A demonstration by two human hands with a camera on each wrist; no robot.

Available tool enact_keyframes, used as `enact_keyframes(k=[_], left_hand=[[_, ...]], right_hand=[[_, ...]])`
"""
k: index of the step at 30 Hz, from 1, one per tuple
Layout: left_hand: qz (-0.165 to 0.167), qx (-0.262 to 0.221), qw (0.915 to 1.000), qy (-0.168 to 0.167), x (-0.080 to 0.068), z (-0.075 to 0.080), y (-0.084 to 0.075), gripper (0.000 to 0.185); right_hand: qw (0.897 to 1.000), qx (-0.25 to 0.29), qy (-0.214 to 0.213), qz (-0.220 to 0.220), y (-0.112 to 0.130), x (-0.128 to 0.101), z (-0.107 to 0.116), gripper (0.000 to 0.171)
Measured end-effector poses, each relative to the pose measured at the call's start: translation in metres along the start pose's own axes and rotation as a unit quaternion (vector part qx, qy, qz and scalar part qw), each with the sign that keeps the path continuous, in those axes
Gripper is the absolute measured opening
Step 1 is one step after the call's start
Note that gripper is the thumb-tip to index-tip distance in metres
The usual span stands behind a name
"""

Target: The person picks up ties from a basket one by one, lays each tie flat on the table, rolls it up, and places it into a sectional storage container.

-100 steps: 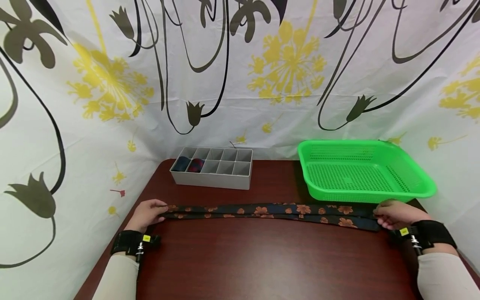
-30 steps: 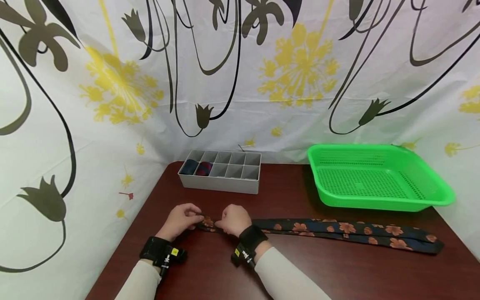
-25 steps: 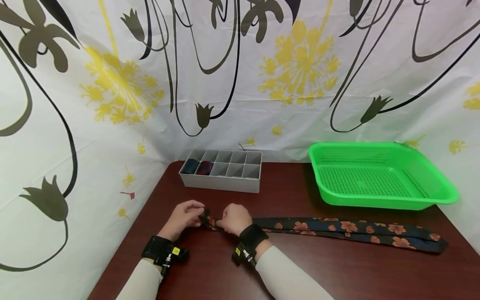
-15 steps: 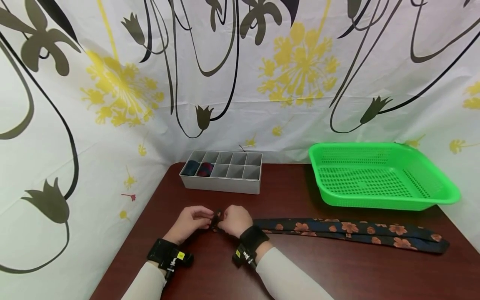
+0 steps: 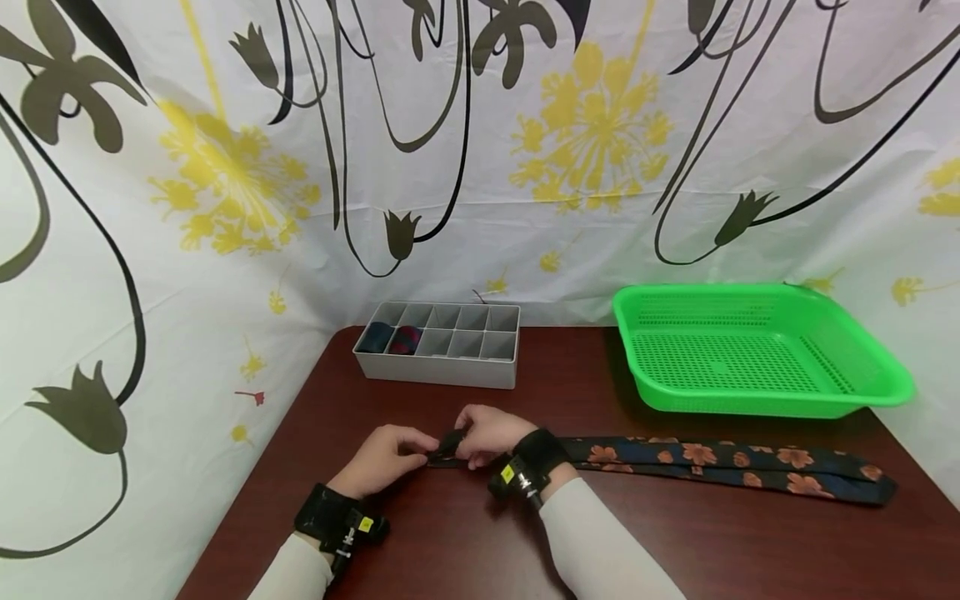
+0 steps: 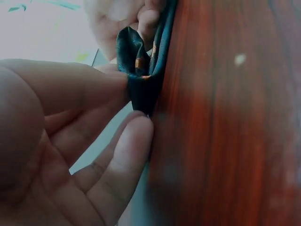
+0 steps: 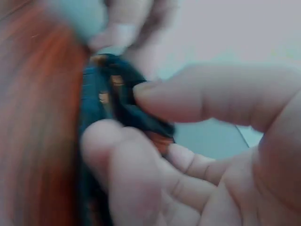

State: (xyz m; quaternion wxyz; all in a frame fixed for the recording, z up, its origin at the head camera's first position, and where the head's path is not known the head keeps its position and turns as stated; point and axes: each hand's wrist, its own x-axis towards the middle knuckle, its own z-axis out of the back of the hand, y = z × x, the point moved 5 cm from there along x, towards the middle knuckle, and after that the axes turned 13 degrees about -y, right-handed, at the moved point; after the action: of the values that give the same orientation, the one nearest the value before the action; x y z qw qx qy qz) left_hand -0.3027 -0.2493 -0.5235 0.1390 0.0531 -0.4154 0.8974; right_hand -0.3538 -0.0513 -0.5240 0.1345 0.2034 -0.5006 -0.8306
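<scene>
Most of the job looks ahead, judging by how things lie now. Largest first: dark wood table (image 5: 465,550) carries everything, w/ a floral curtain (image 5: 225,208) hung behind and at the left. Green basket (image 5: 757,350) sits at abt 2 o'clock from the hands, nothing visible in it. Grey divider box (image 5: 438,367) is at 12 o'clock, toward the back edge; two of its left cells hold rolled items, a navy roll (image 5: 374,337) and a red-and-navy roll (image 5: 406,339), the other cells look vacant.

Floral necktie (image 5: 720,462) lies doubled over flat on the table, running from the hands out toward 3 o'clock, its far end near the table's right edge. Only the near end is turned up: a small curl, barely one turn as far as I can tell.

Left hand (image 5: 386,458) pinches that curl, thumb and forefinger clamped on the fabric; left wrist view shows the fingertips (image 6: 136,132) pressed on the folded tip. Right hand (image 5: 487,433) meets it from 3 o'clock, fingers curled over and gripping the same curl; right wrist view is blurred but thumb and fingers (image 7: 113,141) close on the dark cloth.

Judgement: roll just begun. Left to do: nearly the whole tie length to wind up, then prob. a spare cell in the box for it.
</scene>
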Motion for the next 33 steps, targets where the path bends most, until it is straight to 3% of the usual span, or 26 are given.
enact_keyframes(k=[3, 9, 16, 19, 21, 24, 26, 28, 31, 33], left_hand=[[-0.017, 0.037, 0.9991, -0.005, 0.000, -0.002, -0.006, 0.022], [-0.043, 0.067, 0.9968, -0.006, 0.001, -0.005, -0.013, 0.020], [-0.047, 0.079, 0.9957, -0.008, 0.001, -0.004, -0.011, 0.020], [-0.037, 0.077, 0.9963, -0.013, -0.001, -0.003, -0.010, 0.019], [-0.007, 0.056, 0.9982, -0.018, -0.003, -0.002, -0.009, 0.018], [0.070, -0.026, 0.9971, -0.015, -0.007, -0.002, -0.007, 0.026], [0.130, -0.099, 0.9865, -0.012, -0.010, -0.004, -0.005, 0.038], [0.175, -0.165, 0.9705, -0.011, -0.011, -0.009, -0.004, 0.047], [0.194, -0.236, 0.9520, -0.021, -0.008, -0.018, -0.006, 0.051], [0.181, -0.258, 0.9486, -0.030, -0.004, -0.024, -0.010, 0.048]], right_hand=[[1.000, -0.022, -0.015, -0.005, -0.003, -0.002, 0.009, 0.018], [0.989, -0.138, -0.055, 0.008, -0.007, -0.006, 0.013, 0.042], [0.990, -0.126, -0.060, 0.001, -0.004, -0.011, 0.011, 0.040], [0.982, -0.169, -0.083, 0.011, -0.003, -0.014, 0.012, 0.043], [0.972, -0.208, -0.106, 0.017, -0.004, -0.016, 0.014, 0.047], [0.960, -0.245, -0.134, 0.022, -0.007, -0.019, 0.016, 0.052], [0.959, -0.244, -0.140, 0.024, -0.010, -0.020, 0.017, 0.052], [0.960, -0.240, -0.143, 0.031, -0.012, -0.020, 0.017, 0.052], [0.960, -0.237, -0.145, 0.035, -0.015, -0.020, 0.019, 0.050], [0.960, -0.235, -0.147, 0.036, -0.017, -0.019, 0.021, 0.050]])
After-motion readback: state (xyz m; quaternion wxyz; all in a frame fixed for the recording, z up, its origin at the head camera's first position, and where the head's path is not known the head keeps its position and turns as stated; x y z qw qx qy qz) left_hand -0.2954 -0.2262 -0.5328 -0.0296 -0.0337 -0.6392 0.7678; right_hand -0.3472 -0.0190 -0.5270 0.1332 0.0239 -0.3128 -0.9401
